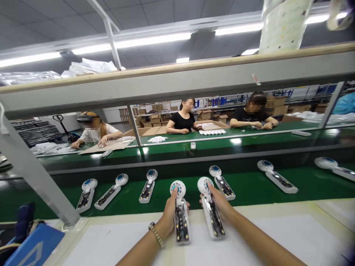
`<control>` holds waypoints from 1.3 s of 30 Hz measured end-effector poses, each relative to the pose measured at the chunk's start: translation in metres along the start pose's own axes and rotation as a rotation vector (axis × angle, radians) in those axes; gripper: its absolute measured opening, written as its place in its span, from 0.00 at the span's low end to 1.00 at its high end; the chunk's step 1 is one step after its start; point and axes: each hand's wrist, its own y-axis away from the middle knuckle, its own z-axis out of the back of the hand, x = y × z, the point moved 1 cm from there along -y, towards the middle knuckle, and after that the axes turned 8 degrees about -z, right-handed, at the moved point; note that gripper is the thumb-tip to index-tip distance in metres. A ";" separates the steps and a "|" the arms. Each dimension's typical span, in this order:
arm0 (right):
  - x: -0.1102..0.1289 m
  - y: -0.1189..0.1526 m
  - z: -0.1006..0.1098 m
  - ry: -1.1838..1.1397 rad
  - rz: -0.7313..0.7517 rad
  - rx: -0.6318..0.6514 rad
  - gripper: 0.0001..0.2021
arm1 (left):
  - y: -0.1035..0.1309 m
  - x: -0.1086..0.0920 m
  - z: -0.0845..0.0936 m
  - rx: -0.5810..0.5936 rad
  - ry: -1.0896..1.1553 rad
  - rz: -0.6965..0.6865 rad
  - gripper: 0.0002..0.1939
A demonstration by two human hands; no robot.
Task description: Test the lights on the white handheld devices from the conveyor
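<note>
My left hand (168,212) is closed round a white handheld fan (182,223), thumb on its round vented head. A second handheld fan (214,221) is in my right hand (219,199), whose thumb also presses on the head near its blue centre. Both handles point toward me, their open faces showing dark innards and small yellowish parts. The two fans are apart, side by side over the near edge of the green belt and the white work surface. Most of my fingers are hidden behind the fans.
Several similar fans, such as one fan (146,186) at left and another (277,177) at right, lie along the green belt (191,171). A metal post (36,170) and an overhead shelf beam (177,83) frame the station. Across the belt, several people (181,122) handle white parts.
</note>
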 end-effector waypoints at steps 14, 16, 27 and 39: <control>0.016 -0.061 0.057 0.561 -0.160 -0.347 0.14 | -0.062 -0.063 0.168 -0.399 -0.851 0.027 0.12; 0.014 -0.053 0.050 0.502 -0.189 -0.256 0.14 | -0.054 -0.063 0.169 -0.347 -0.781 0.060 0.13; 0.006 0.019 0.000 -0.058 -0.116 0.047 0.15 | 0.004 -0.039 0.061 0.040 0.014 -0.040 0.17; -0.015 0.033 -0.011 -0.273 -0.076 0.128 0.36 | 0.020 0.002 0.009 0.245 0.138 -0.121 0.20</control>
